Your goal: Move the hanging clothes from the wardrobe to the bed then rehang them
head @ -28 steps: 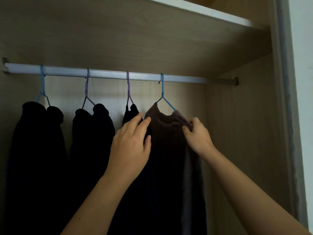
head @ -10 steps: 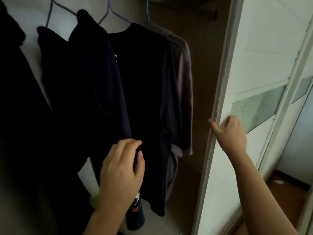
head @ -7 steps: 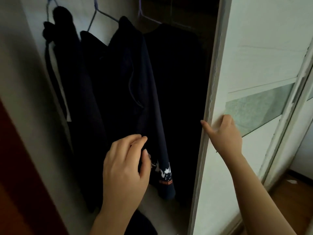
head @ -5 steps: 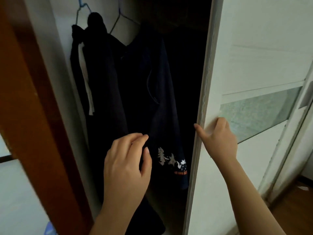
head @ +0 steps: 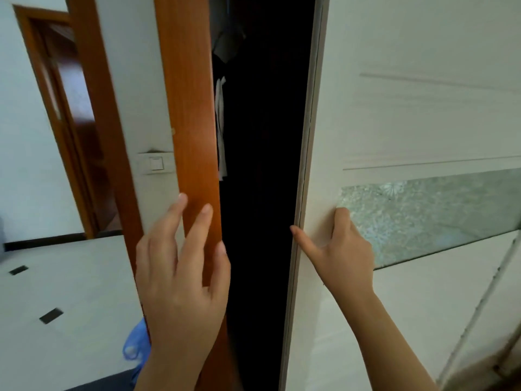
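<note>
The sliding wardrobe door (head: 408, 108), white with one frosted glass strip (head: 437, 213) across it, is filling the space to the right of both hands, and its tall leading edge is running up and down just left of the right hand (head: 342, 258). That hand is gripping the edge, thumb hooked round toward the dark side and fingers (head: 341, 221) pressing flat on the door face. Left of it, one narrow dark gap (head: 262, 193) is standing open between the door and one orange wooden upright (head: 191, 108), and this gap lies directly between the two hands, its long axis vertical. The left hand (head: 183, 266) is hovering spread and unclenched in front of the upright, holding nothing; whether its fingertips are touching the wood cannot be told. The hanging clothes (head: 222, 108) are sitting inside the gap, above and beyond both hands, nearer the left one; only one pale strip and one grey fold are showing, so the garments cannot be counted. Judging by the grip, closing the gap is falling to the right hand alone. One light switch (head: 155, 163) is sitting on the wall to the left.
</note>
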### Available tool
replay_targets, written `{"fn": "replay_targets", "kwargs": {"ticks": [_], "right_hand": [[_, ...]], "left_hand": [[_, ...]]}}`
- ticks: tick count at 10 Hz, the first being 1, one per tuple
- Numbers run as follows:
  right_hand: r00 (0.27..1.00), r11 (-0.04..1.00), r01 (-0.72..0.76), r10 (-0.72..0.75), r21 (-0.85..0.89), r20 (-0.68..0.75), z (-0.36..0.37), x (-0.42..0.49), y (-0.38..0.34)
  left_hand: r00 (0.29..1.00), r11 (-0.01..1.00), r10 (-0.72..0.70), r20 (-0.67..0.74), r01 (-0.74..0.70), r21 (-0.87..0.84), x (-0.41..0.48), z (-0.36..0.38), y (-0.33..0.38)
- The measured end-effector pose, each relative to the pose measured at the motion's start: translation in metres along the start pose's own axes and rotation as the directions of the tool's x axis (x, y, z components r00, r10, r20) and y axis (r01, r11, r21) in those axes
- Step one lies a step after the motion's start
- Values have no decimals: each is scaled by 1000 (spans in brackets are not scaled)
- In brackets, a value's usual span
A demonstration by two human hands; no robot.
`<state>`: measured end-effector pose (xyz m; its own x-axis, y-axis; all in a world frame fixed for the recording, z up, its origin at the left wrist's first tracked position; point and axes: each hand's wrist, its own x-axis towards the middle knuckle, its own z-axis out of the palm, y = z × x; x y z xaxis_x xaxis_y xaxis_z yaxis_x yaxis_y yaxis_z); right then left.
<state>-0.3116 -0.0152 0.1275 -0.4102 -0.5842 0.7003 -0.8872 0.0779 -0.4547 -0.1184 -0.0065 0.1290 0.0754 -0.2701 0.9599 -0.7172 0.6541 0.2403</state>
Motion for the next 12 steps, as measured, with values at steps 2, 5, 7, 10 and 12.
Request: {"fn": "replay_targets", "kwargs": {"ticks": [2, 5, 7, 10, 12], "right_hand": [[983, 979, 143, -157, 146, 90, 10, -15, -26], [937, 926, 219, -288, 308, 200, 21, -26, -41], [908, 899, 253, -348, 358, 232, 24, -32, -51], [906, 893, 242, -348, 380, 241, 23, -34, -54], [890, 875, 129, -309, 466, 335, 20, -29, -33]], "left_hand": [[940, 917, -277, 197, 320, -240, -5, -5, -15], [922, 849, -316, 223, 380, -367, -7, 0, -21], [936, 869, -312, 160, 349, -349, -11, 7, -22], [924, 841, -325, 201, 379, -386, -9, 4, -21], [873, 800, -383, 303, 477, -365, -3, -7, -25]]}}
